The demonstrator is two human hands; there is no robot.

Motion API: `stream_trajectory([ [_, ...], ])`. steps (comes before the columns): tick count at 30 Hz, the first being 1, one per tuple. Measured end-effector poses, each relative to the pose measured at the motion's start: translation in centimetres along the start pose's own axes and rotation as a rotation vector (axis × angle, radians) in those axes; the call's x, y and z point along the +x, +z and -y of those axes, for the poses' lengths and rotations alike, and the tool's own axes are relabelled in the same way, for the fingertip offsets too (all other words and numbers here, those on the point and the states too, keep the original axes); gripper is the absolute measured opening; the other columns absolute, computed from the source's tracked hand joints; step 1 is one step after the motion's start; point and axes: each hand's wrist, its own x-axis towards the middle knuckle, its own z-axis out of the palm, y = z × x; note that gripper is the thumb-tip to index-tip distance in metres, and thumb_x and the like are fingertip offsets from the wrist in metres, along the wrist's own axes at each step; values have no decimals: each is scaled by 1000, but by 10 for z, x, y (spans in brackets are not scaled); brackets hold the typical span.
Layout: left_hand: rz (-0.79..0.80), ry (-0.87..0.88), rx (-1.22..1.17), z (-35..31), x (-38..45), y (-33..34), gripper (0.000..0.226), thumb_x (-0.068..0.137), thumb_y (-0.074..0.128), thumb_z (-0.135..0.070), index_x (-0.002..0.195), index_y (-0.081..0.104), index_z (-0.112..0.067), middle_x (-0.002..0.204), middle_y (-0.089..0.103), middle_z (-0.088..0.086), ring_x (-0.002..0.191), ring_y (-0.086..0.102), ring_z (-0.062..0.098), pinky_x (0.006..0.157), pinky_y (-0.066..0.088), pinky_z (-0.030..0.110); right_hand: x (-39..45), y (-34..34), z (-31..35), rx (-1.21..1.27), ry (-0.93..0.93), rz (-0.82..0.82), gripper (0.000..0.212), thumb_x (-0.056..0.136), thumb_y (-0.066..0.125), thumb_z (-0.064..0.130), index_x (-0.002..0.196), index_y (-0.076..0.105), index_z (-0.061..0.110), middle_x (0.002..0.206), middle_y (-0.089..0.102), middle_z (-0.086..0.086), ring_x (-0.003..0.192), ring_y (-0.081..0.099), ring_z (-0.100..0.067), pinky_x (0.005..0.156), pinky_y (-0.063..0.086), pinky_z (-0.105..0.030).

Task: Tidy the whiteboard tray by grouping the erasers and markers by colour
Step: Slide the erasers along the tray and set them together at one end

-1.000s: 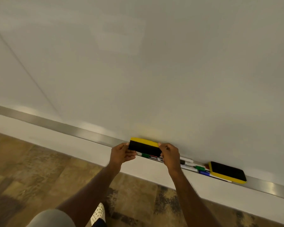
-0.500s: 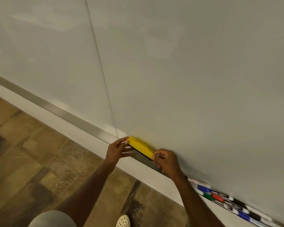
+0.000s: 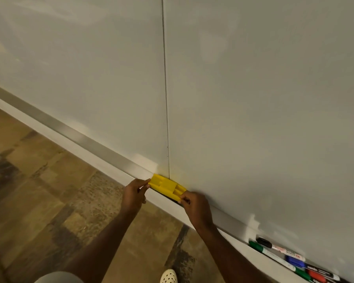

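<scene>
A yellow eraser [image 3: 166,186] with a black felt underside lies yellow side up on the metal whiteboard tray [image 3: 86,137], just below the seam between two board panels. My left hand [image 3: 134,194] pinches its left end and my right hand [image 3: 194,205] pinches its right end. Several markers [image 3: 290,260] with black, green, blue and red caps lie in a bunch on the tray at the lower right, well apart from both hands.
The whiteboard [image 3: 233,99] fills the upper view, its vertical seam [image 3: 165,88] running down to the eraser. The tray stretches bare to the upper left. Below it are a white wall strip and a patterned floor [image 3: 39,190], with my shoe [image 3: 168,276] near the bottom edge.
Both hands carried the yellow eraser left along the tray, away from the markers and a second eraser, and turned it from felt side facing me to yellow side up on the tray.
</scene>
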Motion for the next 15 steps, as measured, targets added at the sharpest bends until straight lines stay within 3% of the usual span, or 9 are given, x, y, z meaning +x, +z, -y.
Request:
stream_trajectory([
  [4,-12,122,267,3,5,1,22,90,69,-11,112,73,-10,98,68,4,79,60,15,64,50,25,1,10,-3,-72,-26,-32,13,89,68,31,90,71,19,84,72,2,73,64,-11,61,53,-29],
  [9,5,188,401,8,6,-1,21,93,66,-16,113,72,-15,100,68,0,77,60,14,60,53,28,0,16,-5,-107,-23,-39,13,89,67,32,94,70,21,86,70,3,77,63,-11,62,51,-26],
  [13,28,224,477,13,9,-2,21,91,68,-21,111,72,-18,108,68,0,69,58,10,52,40,17,-1,15,-2,-166,-40,-19,13,88,66,35,94,68,23,88,68,3,80,62,-14,63,53,-33],
  [15,41,232,499,13,8,-2,28,90,70,-25,117,69,-18,115,66,2,65,59,9,53,47,20,-1,11,-2,-183,-46,-10,13,88,65,36,94,69,24,90,67,4,82,61,-15,63,52,-32],
])
